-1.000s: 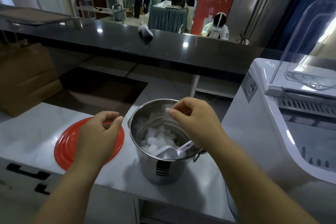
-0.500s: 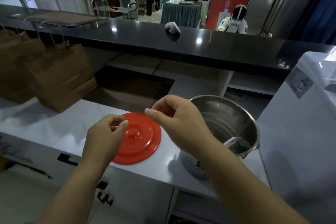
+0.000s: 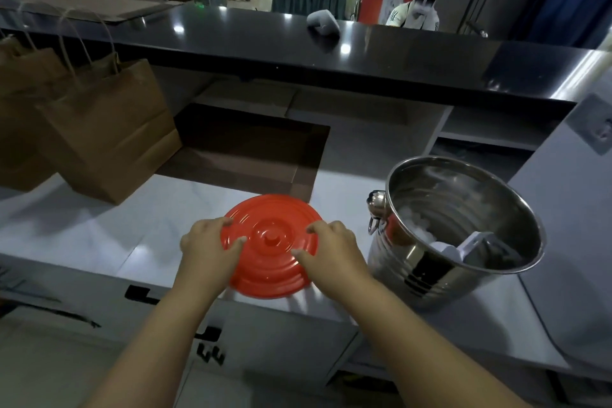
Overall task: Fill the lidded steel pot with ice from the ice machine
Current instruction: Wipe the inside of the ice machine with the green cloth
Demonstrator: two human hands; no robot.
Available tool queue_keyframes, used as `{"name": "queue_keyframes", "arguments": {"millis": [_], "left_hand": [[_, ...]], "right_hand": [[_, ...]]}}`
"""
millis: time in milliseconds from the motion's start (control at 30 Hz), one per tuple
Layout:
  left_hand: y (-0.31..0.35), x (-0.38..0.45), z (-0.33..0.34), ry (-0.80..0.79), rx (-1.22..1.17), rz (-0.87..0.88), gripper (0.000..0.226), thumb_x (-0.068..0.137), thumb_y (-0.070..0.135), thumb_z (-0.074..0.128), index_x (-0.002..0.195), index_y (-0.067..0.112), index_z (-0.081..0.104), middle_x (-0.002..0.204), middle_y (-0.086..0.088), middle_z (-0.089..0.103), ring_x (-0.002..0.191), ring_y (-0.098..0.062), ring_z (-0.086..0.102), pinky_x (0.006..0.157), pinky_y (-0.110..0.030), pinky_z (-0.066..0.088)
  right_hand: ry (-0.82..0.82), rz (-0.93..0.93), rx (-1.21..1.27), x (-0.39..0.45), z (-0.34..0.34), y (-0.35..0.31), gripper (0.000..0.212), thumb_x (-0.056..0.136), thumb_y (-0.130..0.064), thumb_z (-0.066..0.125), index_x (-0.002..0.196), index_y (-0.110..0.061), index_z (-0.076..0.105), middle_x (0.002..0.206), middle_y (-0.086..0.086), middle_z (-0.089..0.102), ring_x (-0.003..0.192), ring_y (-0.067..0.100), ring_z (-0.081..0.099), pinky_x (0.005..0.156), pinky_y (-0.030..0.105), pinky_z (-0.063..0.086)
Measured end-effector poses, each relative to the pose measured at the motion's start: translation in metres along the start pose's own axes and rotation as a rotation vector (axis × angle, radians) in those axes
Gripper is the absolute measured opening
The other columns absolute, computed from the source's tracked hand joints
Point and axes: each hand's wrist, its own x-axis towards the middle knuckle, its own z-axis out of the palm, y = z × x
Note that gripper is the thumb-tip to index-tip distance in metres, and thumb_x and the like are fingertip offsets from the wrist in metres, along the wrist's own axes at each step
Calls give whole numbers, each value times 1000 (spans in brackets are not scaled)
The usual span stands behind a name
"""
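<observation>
Both hands are on the round red ribbed plastic lid [image 3: 273, 243], which lies flat on the white marble counter [image 3: 82, 235] — the left hand [image 3: 210, 247] grips its left rim with curled fingers, thumb on top, and the right hand [image 3: 332, 250] holds the right side the same way. Just to the right stands the shiny lidless steel pot [image 3: 457, 235], uncovered, a white plastic scoop [image 3: 463, 247] leaning inside over what looks like ice [image 3: 419, 228] — hard to judge how much. Brown paper bags [image 3: 99, 129] stand far left.
</observation>
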Motion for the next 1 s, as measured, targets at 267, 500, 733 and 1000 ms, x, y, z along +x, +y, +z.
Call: {"name": "queue_keyframes", "arguments": {"millis": [267,500,733,1000], "left_hand": [[-37,20,17,-180,121,-72,68,72,59,48,133,30,41,125,-5,54,118,-33,45,99,-46,34],[-38,18,17,-140,86,-80,65,82,43,63,139,23,39,136,-7,46,124,-34,38,102,-49,35],[-42,17,2,-5,-103,-109,47,84,34,63,125,14,50,125,-12,50,116,-37,45,95,-50,40],[-4,10,-37,173,-330,-7,57,87,35,61,136,14,40,128,-4,28,121,-31,40,95,-38,39]], "right_hand": [[-116,185,-47,10,26,14,75,84,-56,58,146,-30,24,143,10,31,133,31,22,105,42,29],[-76,148,60,14,38,14,76,79,-50,68,143,-29,32,144,5,32,134,26,27,110,39,28],[23,34,337,7,31,-2,74,81,-30,73,143,-19,33,138,0,22,127,12,36,101,13,24],[268,-252,343,-12,-10,-35,76,86,-29,68,148,-19,25,150,-7,10,134,0,17,105,11,15]]}}
